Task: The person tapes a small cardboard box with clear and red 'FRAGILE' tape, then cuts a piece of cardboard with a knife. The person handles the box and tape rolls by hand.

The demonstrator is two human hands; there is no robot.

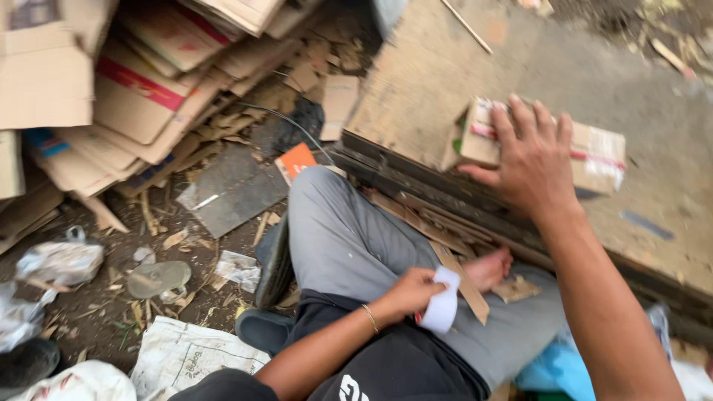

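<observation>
Box (594, 152) sits on the board (416, 82) under my right hand (531, 160), fingers spread flat across its near end, long axis running rightward, while my left hand (408, 293) pinches white paper (442, 304) at my lap.

Raised worktop (438, 74): flat, worn brown board with a dark, layered front edge. Resting directly on it: one small cardboard box (601, 160) with tape bands, close to that front edge. Below and left of the worktop: bare dirt ground (96, 297). Lying on the ground: heap of flattened cardboard (141, 96) farthest left, dark flat panel (234, 189) nearer the worktop, single sandal (157, 278), crumpled plastic bags (59, 261), printed sack (189, 356).
</observation>
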